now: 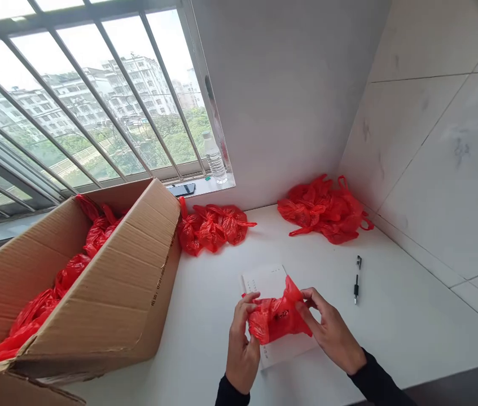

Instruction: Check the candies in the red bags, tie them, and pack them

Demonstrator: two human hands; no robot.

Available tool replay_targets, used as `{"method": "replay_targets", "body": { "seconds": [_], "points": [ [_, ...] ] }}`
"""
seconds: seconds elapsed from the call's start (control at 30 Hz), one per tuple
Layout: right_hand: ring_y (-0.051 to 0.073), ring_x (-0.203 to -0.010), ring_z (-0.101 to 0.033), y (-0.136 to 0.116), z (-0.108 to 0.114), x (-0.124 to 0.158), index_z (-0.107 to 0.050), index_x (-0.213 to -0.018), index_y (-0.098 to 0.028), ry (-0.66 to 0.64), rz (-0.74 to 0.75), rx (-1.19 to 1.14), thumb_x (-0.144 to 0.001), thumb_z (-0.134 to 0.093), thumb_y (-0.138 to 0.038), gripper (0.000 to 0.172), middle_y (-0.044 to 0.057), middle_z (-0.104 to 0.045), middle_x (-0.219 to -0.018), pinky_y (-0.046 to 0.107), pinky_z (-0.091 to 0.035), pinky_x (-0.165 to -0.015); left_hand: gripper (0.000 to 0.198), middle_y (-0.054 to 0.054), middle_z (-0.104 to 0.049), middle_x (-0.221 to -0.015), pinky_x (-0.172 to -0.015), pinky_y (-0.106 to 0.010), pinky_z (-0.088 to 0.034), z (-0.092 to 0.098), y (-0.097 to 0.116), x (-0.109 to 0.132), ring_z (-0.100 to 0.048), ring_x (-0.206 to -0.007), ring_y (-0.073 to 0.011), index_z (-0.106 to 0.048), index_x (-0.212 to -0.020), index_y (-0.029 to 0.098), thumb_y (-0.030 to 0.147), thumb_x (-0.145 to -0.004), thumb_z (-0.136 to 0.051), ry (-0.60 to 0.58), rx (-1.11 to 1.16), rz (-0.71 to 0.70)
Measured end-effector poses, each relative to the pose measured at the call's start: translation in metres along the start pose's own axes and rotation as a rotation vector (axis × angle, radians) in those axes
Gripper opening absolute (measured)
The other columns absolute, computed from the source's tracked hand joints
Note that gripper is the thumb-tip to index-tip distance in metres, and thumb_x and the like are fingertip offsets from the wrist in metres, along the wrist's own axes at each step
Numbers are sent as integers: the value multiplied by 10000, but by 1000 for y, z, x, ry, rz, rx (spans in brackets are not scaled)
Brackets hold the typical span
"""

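Note:
Between my two hands is a red plastic bag with something inside that I cannot make out. My left hand is curled round the bag's left end. On the right, my right hand pinches the bag's upper edge between thumb and fingers. Beneath the bag lies a white booklet or sheet with small print, partly covered by the bag and my hands. A black pen lies on the white table to the right of my right hand, its cap at the far end.
A large open cardboard box with several red bags stands at the left. Three tied red bags sit by the wall. A heap of red bags lies in the corner. A bottle and phone rest on the sill.

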State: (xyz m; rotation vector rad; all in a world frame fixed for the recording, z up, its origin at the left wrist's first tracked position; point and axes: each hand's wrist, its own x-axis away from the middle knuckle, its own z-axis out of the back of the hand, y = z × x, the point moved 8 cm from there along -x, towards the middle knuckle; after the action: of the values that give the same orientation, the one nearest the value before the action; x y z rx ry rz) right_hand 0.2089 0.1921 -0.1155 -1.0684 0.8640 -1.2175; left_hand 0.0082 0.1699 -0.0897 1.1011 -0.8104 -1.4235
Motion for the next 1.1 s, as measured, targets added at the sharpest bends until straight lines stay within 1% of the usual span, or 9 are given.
{"method": "replay_targets", "body": {
  "seconds": [0.2,0.33,0.43,0.5,0.6,0.67,0.8,0.93,1.1],
  "points": [
    [176,-769,-502,-1,0,-3,-512,-961,-238,28,-31,-116,-1010,-439,-538,312,-4,-553,-863,317,-441,-736,218,-96,-729,-1053,-1214,-570,-228,-6,6,-14,-545,-1301,-304,-708,-928,213,403,-943,-603,-26,119,88],
    [150,-687,-407,5,-6,-10,-435,-848,-240,57,-57,-303,-977,-515,-534,331,-40,-421,-773,297,-411,-664,437,-34,-623,-614,-1001,-486,-498,-10,2,-21,-706,-832,-250,-562,-675,222,512,-987,-464,-54,327,172],
    [130,-626,-369,11,-11,-16,-355,-793,-253,73,-92,-452,-952,-549,-550,389,-56,-390,-736,268,-387,-580,405,100,-317,-384,-733,-384,-555,-15,-8,-25,-454,-402,-132,-430,-699,245,510,-1006,-420,-40,491,254],
    [131,-630,-425,12,-14,-20,-398,-868,-259,69,-112,-496,-945,-555,-561,349,-50,-448,-761,264,-420,-581,307,123,-294,-440,-662,-319,-517,-17,-16,-28,-372,-407,-100,-450,-803,245,491,-966,-533,-14,569,303],
    [165,-796,-558,9,-19,-25,-440,-1201,-299,6,-119,-503,-953,-573,-529,364,-15,-561,-923,305,-500,-737,363,67,-463,-675,-706,-296,-491,-17,-22,-29,-502,-627,-124,-520,-1077,251,482,-855,-690,-4,634,350],
    [169,-835,-550,8,-21,-28,-496,-1199,-286,-26,-106,-433,-973,-555,-513,326,-8,-564,-929,305,-484,-774,396,32,-488,-781,-770,-316,-493,-17,-23,-28,-524,-731,-142,-550,-1137,239,506,-867,-664,-25,649,374],
    [140,-693,-417,13,-17,-31,-538,-864,-228,2,-99,-326,-1013,-471,-514,330,-32,-456,-766,274,-387,-644,343,16,-479,-721,-825,-327,-478,-16,-25,-27,-528,-730,-146,-643,-985,190,510,-978,-520,-72,612,407],
    [143,-709,-406,11,-8,-34,-516,-844,-232,54,-66,-259,-1039,-423,-490,337,-34,-444,-775,283,-366,-674,429,3,-549,-611,-827,-334,-472,-11,-32,-32,-563,-677,-157,-667,-829,178,536,-987,-490,-41,555,409],
    [154,-737,-450,-3,-1,-34,-514,-918,-253,96,-11,-181,-1046,-422,-457,258,-29,-502,-819,291,-385,-700,457,58,-347,-452,-708,-310,-457,-13,-36,-36,-480,-554,-148,-639,-730,197,546,-983,-487,-19,485,436]
  ]
}}
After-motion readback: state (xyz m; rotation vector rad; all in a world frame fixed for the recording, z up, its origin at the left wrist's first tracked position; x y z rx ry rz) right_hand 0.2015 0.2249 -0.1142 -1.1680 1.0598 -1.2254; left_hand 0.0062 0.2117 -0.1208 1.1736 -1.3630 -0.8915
